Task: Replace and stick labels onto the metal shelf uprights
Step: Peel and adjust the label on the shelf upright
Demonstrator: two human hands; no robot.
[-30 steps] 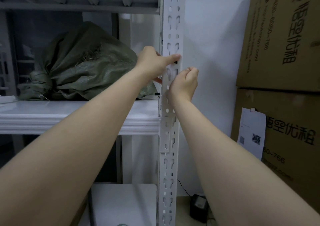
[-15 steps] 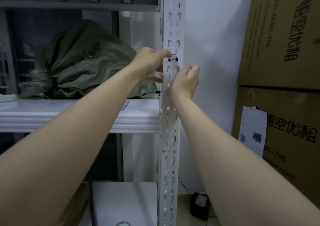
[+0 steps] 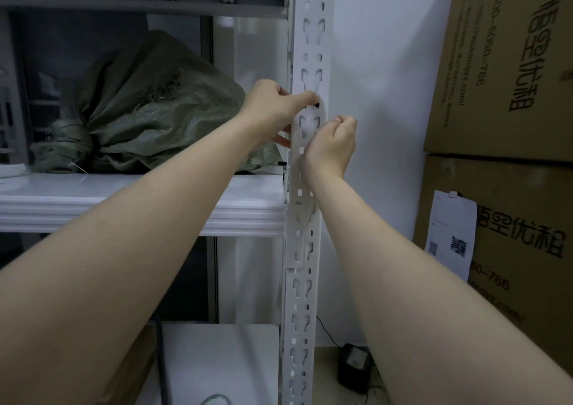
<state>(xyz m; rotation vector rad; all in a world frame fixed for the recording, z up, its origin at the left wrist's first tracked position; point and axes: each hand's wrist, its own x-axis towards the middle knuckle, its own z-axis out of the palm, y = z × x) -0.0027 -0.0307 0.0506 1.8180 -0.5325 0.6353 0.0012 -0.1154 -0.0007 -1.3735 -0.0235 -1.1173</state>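
Wall (image 3: 381, 63): plain white and smooth, behind the upright and to its right.
Boxes (image 3: 508, 63): two brown cardboard cartons stacked at the right, printed in dark characters; a white paper slip (image 3: 451, 234) with small codes hangs on the lower one.
Shelf (image 3: 124, 199): white metal board with a ribbed front edge, joining the upright from the left.
Sack (image 3: 148, 113): green woven bag, crumpled and bunched at its left end, lying on the shelf.
Upright (image 3: 305, 311): white painted metal post, punched top to bottom with keyhole slots and small round holes; it stands between the shelf and the wall.
Left hand (image 3: 273, 109): at the upright's left edge, forefinger stretched across its face and pressing there, other fingers curled behind the edge.
Right hand (image 3: 333, 144): just below and to the right of the left, closed into a loose fist against the upright's face, thumb and fingertips pinched together; what they pinch is too small to tell for sure.
Label (image 3: 313, 105): a small strip with dark marks on the upright's face, under the left forefinger's tip, mostly hidden.
Loose strip (image 3: 296, 218): a white slotted length, same pattern as the upright, curving off its face from the hands down past the shelf edge.
Adapter (image 3: 353, 367): black plastic block on the floor by the upright's foot, a thin cable running up from it.
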